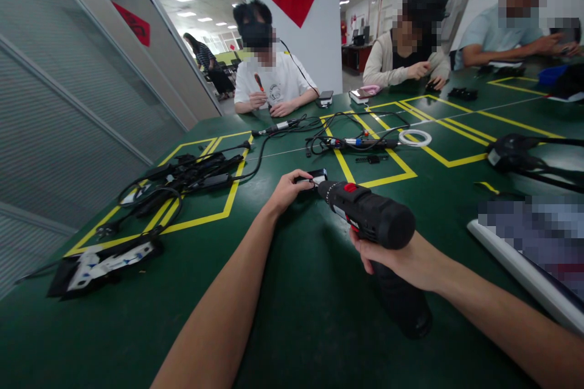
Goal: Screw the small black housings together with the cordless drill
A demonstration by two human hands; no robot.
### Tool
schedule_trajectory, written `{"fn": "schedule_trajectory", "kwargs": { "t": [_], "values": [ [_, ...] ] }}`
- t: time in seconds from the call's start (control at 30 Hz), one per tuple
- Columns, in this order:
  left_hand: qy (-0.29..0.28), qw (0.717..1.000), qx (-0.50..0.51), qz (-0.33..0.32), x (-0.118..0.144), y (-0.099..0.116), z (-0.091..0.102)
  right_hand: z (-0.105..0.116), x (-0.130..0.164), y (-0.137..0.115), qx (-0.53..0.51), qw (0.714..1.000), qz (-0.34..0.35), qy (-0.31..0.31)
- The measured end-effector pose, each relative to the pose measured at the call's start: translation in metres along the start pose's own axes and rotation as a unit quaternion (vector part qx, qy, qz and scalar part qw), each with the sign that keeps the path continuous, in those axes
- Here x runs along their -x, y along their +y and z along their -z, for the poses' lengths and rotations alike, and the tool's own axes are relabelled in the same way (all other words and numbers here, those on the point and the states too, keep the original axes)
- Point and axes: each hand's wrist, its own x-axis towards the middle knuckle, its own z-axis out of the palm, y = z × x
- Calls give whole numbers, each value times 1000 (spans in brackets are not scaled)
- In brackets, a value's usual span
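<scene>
- Gripping a black cordless drill (371, 219) by its handle, the right hand (401, 258) aims the chuck far and left, straight along the drill's long axis.
- Pinned at the chuck's tip lies a small black device (312, 177) on the green table (292, 316), near centre.
- Closed over the device's left end, the left hand (287, 189) is the nearer.

Green tabletop (314, 316) marked with yellow tape rectangles. Left rectangle: bundle of black cables and adapters (191, 173). Near left edge: black-and-white flat piece (107, 261). Centre, far side: screwdriver tool (360, 143) with tangled black cord, white ring (415, 137) beside it, small black part (373, 159) just in front. Right edge: black headset (513, 152), white tube (524, 267). Small black block (312, 177) near centre.
</scene>
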Motion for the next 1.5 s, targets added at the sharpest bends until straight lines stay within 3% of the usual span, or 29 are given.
{"fn": "schedule_trajectory", "kwargs": {
  "t": [0.4,0.8,1.03,1.5],
  "values": [
    [19,996,-76,-31,-1,2,3,-2,0,-1,0,1000,-6,10],
    [-2,997,-72,-34,1,2,4,3,1,6,8,1000,-5,-2],
    [5,998,-59,-19,0,3,2,3,2,-2,-9,1000,0,-4],
    [6,998,-51,-30,-1,3,1,4,11,-9,-68,996,-46,-17]
  ]
}}
